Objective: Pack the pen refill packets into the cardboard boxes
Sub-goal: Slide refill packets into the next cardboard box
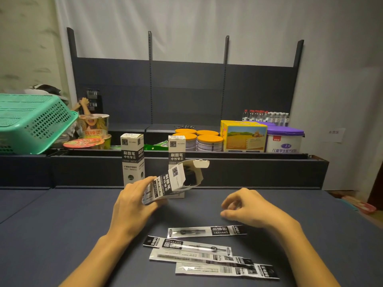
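While my left hand (pixel 132 200) grips an open box (pixel 176 180) tilted over the table (pixel 62 224), my right hand (pixel 246 206) hovers loosely curled, holding nothing; 4 packets (pixel 207 248) lie unpacked, 2 boxes (pixel 132 158) stand behind.

Single head cam, wide-angle, worn by the person, looking forward and tilted down across the dark table (pixel 62 224). Both forearms enter from the bottom edge, left hand (pixel 132 204) and right hand (pixel 248 208) close to the lens at mid-frame. Shelf unit (pixel 186 96) with goods sits farther back, facing the camera; white wall behind. Straight edges bow toward the frame borders. No second view, so no shared area.
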A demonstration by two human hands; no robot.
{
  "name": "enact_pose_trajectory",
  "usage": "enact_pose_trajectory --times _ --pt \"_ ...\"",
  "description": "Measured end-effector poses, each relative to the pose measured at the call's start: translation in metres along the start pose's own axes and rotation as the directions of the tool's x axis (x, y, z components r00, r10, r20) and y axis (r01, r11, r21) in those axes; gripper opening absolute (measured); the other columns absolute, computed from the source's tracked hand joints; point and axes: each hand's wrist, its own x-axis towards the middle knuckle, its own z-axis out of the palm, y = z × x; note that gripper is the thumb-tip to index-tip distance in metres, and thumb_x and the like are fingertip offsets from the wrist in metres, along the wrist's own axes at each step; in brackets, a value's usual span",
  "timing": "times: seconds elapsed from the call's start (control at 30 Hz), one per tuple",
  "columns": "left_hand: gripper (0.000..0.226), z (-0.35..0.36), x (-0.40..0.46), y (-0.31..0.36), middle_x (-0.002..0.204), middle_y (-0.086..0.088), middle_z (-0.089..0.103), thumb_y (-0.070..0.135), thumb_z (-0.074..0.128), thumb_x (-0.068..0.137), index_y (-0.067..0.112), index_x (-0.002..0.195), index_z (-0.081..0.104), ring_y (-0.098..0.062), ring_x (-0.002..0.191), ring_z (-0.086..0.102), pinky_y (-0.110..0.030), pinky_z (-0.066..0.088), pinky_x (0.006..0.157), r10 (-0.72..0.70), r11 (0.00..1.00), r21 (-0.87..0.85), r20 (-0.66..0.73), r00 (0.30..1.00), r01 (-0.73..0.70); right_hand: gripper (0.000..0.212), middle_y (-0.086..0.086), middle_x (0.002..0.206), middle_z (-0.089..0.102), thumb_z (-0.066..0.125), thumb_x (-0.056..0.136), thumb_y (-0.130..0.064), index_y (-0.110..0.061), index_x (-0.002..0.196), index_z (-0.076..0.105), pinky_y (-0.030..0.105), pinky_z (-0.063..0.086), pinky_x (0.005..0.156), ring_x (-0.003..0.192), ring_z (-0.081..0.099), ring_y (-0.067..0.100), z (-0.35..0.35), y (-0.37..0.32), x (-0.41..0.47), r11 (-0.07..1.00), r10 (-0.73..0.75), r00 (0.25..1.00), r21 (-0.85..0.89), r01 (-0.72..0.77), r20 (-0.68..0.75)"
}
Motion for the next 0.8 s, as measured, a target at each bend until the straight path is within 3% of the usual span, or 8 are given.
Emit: enact_pose_trajectory --times 0.17,0.3,0.5,0.6,0.67,0.8 --pt "0.062 0.000 0.000 0.000 0.115 0.000 0.064 0.032 0.082 0.071 0.020 0.127 0.057 -0.017 0.098 0.054 -0.039 0.049 0.082 -0.004 1.000 -0.005 0.003 1.000 0.004 0.037 -0.008 0.091 0.061 0.081 0.070 -0.051 -0.030 0.095 0.064 0.021 0.043 0.070 0.084 0.059 0.007 -0.010 0.007 -0.005 0.995 0.090 0.990 -0.063 -0.083 0.112" --pt "0.062 0.000 -0.001 0.002 0.114 -0.002 0.064 0.028 0.083 0.071 0.019 0.127 0.057 -0.018 0.099 0.054 -0.038 0.047 0.082 -0.001 1.000 -0.004 0.000 1.000 0.001 0.041 -0.012 0.091 0.060 0.086 0.065 -0.049 -0.028 0.092 0.064 0.026 0.046 0.076 0.089 0.059 0.011 -0.010 0.007 -0.008 0.985 0.140 0.967 -0.134 -0.113 0.212" --pt "0.062 -0.001 -0.001 0.002 0.114 -0.001 0.065 0.029 0.083 0.070 0.018 0.126 0.058 -0.016 0.096 0.053 -0.036 0.047 0.079 0.003 1.000 -0.010 0.006 1.000 -0.003 0.032 -0.012 0.073 0.062 0.084 0.071 -0.041 -0.025 0.078 0.057 0.024 0.043 0.064 0.070 0.055 0.007 -0.009 0.007 -0.008 0.987 0.115 0.957 -0.136 -0.080 0.268" --pt "0.062 -0.001 -0.001 0.004 0.113 -0.003 0.065 0.031 0.081 0.070 0.018 0.126 0.058 -0.013 0.095 0.051 -0.036 0.047 0.079 -0.002 1.000 -0.015 0.004 1.000 0.002 0.025 -0.005 0.067 0.065 0.083 0.075 -0.032 -0.021 0.073 0.060 0.025 0.044 0.064 0.064 0.054 0.008 -0.007 0.006 -0.008 0.999 -0.016 0.970 0.043 0.005 0.245" --pt "0.061 -0.002 -0.001 0.005 0.112 -0.003 0.065 0.037 0.078 0.071 0.018 0.126 0.058 -0.014 0.094 0.051 -0.036 0.046 0.078 -0.004 1.000 -0.020 0.004 1.000 0.005 0.017 0.006 0.080 0.070 0.079 0.079 -0.022 -0.016 0.076 0.064 0.026 0.047 0.064 0.068 0.058 0.010 -0.007 -0.001 -0.011 0.961 -0.148 0.970 0.262 0.094 0.193" --pt "0.064 -0.003 0.000 0.005 0.110 0.002 0.065 0.055 0.072 0.071 0.022 0.125 0.058 -0.015 0.091 0.053 -0.035 0.047 0.075 -0.016 0.999 -0.030 0.014 1.000 0.016 0.012 0.021 0.102 0.070 0.068 0.088 -0.010 -0.003 0.088 0.057 0.033 0.054 0.064 0.080 0.070 0.032 -0.008 -0.023 -0.019 0.688 -0.251 0.968 0.699 0.196 -0.024"
